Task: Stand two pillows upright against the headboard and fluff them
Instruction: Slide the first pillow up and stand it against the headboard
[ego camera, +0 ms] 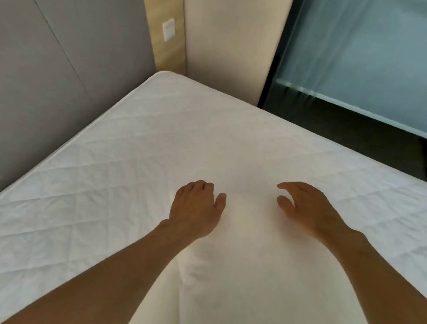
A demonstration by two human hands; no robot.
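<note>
One cream-white pillow (244, 279) lies on the mattress (104, 168) right in front of me, reaching from the bottom edge of the view up to my hands. My left hand (196, 206) sits on its far left end, fingers curled down over the edge and thumb on top. My right hand (305, 210) is just above the far right end, fingers and thumb spread, slightly blurred. The grey padded headboard (48, 72) runs along the left side of the bed. No second pillow shows.
The mattress has a white quilted cover. A wooden wall strip with a white switch plate (168, 31) and a beige panel (229, 40) stand beyond the bed's far corner. A dark-framed glass partition (368, 59) runs along the right side.
</note>
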